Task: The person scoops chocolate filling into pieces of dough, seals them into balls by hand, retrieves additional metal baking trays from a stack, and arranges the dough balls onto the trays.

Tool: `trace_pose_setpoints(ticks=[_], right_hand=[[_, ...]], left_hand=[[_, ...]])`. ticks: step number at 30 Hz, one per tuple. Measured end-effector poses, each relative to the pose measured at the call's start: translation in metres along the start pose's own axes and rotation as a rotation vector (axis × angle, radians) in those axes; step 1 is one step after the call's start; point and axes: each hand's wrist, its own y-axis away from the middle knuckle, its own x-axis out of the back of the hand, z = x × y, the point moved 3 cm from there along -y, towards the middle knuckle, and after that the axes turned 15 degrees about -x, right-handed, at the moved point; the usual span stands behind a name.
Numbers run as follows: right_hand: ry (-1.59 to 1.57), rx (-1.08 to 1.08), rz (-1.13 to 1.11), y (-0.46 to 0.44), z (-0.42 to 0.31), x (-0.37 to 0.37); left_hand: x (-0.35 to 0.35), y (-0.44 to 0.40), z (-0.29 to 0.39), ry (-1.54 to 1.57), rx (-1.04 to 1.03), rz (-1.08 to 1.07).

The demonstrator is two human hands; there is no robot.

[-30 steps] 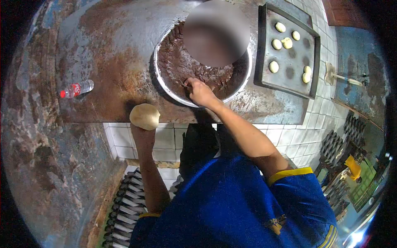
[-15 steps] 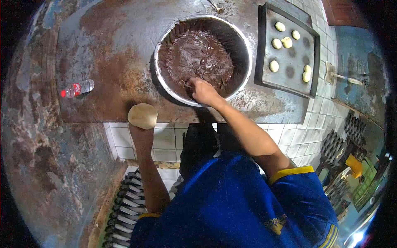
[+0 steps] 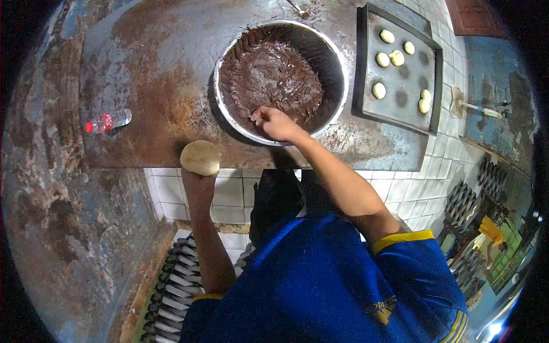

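A flat round of pale dough (image 3: 200,157) rests on my left hand (image 3: 197,178) at the table's front edge. The dough hides most of that hand's fingers. Over the near side of a large round metal basin (image 3: 342,106), my right hand (image 3: 277,124) is closed on a small metal tool (image 3: 254,117), whose exact kind I cannot make out. Thick, dark brown filling (image 3: 274,74) spreads over the inside of the basin. The tool's tip is at the filling near the basin's front wall.
To the right sits a metal baking tray (image 3: 394,121) with several pale dough balls (image 3: 378,91). A plastic bottle (image 3: 108,121) with a red cap lies at the left. At the back is a small utensil (image 3: 298,9). Someone in yellow (image 3: 490,231) is far off right.
My right hand has shifted slightly up and left with the tool, within the basin. The dough on my left hand has moved slightly up and right.
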Motion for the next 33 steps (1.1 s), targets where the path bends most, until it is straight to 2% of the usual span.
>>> trace_pose_setpoints(ticks=[1,2,5,7,8,9,11,12,14,17,18,22,23,25,26,27,28,29,31,32,33], right_hand=[[-0.254,-0.127,-0.275,0.0,-0.003,0.003],[-0.377,-0.209,-0.433,0.023,-0.03,0.017],[-0.359,-0.082,-0.396,0.077,-0.071,0.036],[-0.264,0.183,-0.27,0.117,-0.099,0.043],[-0.073,0.35,-0.101,0.14,-0.12,0.05],[-0.026,0.502,-0.025,0.152,-0.128,0.051],[0.045,0.501,0.081,0.18,-0.143,0.051],[0.053,0.507,0.075,0.183,-0.141,0.049],[0.255,0.677,0.339,0.192,-0.134,0.051],[0.344,0.659,0.393,0.209,-0.122,0.064],[0.356,0.639,0.394,0.215,-0.118,0.068],[0.318,0.611,0.471,0.235,-0.1,0.072],[0.317,0.609,0.485,0.238,-0.092,0.073],[0.122,0.556,0.492,0.246,-0.066,0.079],[-0.049,0.412,0.493,0.249,-0.037,0.078],[-0.098,0.352,0.622,0.247,-0.001,0.08],[-0.184,0.144,0.703,0.242,0.044,0.078],[-0.457,-0.032,0.736,0.233,0.094,0.077],[-0.18,-0.169,0.77,0.208,0.207,0.088],[-0.185,-0.172,0.779,0.202,0.227,0.098],[-0.063,-0.174,0.681,0.191,0.238,0.105]], left_hand=[[0.0,-0.001,0.001,-0.031,-0.001,-0.022],[0.0,-0.001,0.002,-0.062,-0.003,-0.043],[-0.002,-0.006,0.012,-0.029,-0.116,-0.036],[-0.007,-0.013,0.022,-0.009,-0.259,-0.109],[-0.012,-0.017,0.039,0.163,-0.284,-0.019],[-0.014,-0.024,0.049,0.16,-0.282,-0.002],[-0.024,-0.035,0.067,0.129,-0.281,-0.188],[-0.024,-0.038,0.078,0.132,-0.281,-0.177],[-0.028,-0.041,0.102,0.056,-0.535,-0.22],[-0.033,-0.045,0.109,0.094,-0.633,-0.274],[-0.036,-0.043,0.108,0.113,-0.723,-0.23],[-0.049,-0.026,0.113,0.118,-0.741,-0.141],[-0.056,-0.025,0.104,0.07,-0.691,-0.112],[-0.088,-0.016,0.031,0.227,-0.226,0.066],[-0.089,-0.022,0.041,0.228,-0.252,0.017],[-0.089,-0.028,0.057,0.232,-0.279,-0.033],[-0.091,-0.031,0.073,0.254,-0.222,-0.14],[-0.092,-0.034,0.094,0.3,-0.292,-0.303],[-0.105,-0.026,0.106,0.337,-0.312,-0.398],[-0.112,-0.021,0.111,0.358,-0.333,-0.428],[-0.119,-0.016,0.113,0.376,-0.354,-0.457]])
